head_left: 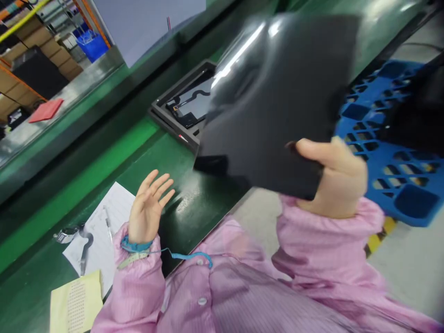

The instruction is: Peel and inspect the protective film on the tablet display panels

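My right hand (336,175) grips a glossy black sheet (287,106) by its lower right corner, thumb on the near face and the other fingers hidden behind. The sheet is held up above the green table (183,203), tilted and blurred by motion, bright glare along its left side. My left hand (149,208) is open, palm up and fingers spread, with nothing in it. A blue wrist strap (137,245) with a coiled cord circles the left wrist. Behind the sheet, a dark tray (173,125) holds a flat panel (199,104) with a black ribbon cable; the sheet hides part of it.
White paper (100,231) with a pen (108,224) and a wristwatch (85,238) lies at left, beside a yellow printed note (76,303). A blue perforated plastic crate (416,203) stands at right. A red pad (46,111) rests on the far ledge.
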Motion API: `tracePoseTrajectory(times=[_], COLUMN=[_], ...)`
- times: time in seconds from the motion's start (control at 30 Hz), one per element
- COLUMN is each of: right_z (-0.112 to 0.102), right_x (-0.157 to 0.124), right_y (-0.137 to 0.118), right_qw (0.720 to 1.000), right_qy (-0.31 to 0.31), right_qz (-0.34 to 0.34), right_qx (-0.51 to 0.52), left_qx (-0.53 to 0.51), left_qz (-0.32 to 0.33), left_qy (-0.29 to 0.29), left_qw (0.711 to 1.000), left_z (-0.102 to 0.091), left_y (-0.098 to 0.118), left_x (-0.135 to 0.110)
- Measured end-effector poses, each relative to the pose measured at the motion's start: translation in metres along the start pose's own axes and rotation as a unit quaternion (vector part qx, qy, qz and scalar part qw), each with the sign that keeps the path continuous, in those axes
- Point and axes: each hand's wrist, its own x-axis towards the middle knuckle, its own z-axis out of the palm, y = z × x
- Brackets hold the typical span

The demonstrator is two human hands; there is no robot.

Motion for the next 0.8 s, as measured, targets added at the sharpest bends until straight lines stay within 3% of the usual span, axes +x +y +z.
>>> tracePoseTrajectory(times=[0.07,0.13,0.23,0.43,0.63,0.8], right_z=[-0.007,-0.011,-0.013,0.0,0.022,0.02], right_x=[0.026,0.049,0.071,0.067,0.067,0.068], right_y=[-0.001,0.009,0.039,0.078,0.083,0.078], right_qw=[0.996,0.993,0.997,0.999,0.997,0.998], right_qy=[0.05,0.049,0.028,-0.006,0.027,0.029], right_qz=[-0.067,-0.106,-0.076,0.013,0.008,0.021], right_qx=[0.024,0.026,0.018,0.038,0.072,0.054], left_qx=[0.04,0.086,0.146,0.088,-0.021,-0.009], left_qz=[-0.009,-0.009,-0.004,-0.036,-0.184,-0.168], left_qy=[-0.032,-0.056,-0.057,-0.06,-0.128,-0.072], left_qw=[0.999,0.995,0.988,0.994,0.974,0.983], left_z=[0.008,0.017,0.03,0.064,0.118,0.142], left_y=[-0.003,-0.011,-0.033,-0.076,-0.071,-0.068], left_x=[0.011,0.023,0.038,0.047,0.065,0.088])
